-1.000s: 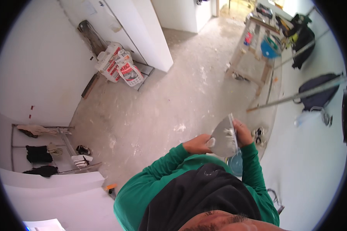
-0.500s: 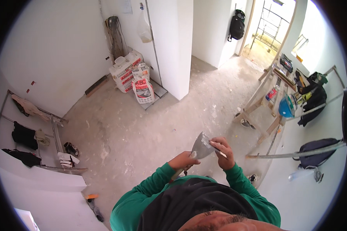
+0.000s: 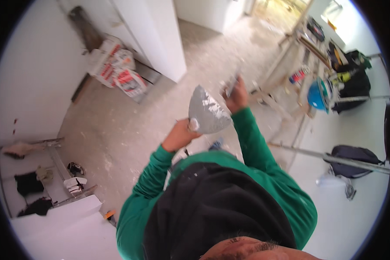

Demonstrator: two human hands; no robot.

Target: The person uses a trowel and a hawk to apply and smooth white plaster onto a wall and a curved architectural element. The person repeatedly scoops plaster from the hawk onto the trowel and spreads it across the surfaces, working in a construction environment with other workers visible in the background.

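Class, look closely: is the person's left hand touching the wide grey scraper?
Touching. The head view shows the left hand gripping the grey scraper at its lower-left end, with no gap between them.

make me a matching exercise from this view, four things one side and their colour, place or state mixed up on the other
Column 1
1. fan-shaped blade
2. right hand
3. sacks
4. sleeves

Column 2
A. green, on both forearms
B. white and red, toward the upper left of the view
C. grey with whitish smears, held in the left hand
D. holding a thin flat tool, blurred, apart from the other tool

Right pairs: 1-C, 2-D, 3-B, 4-A
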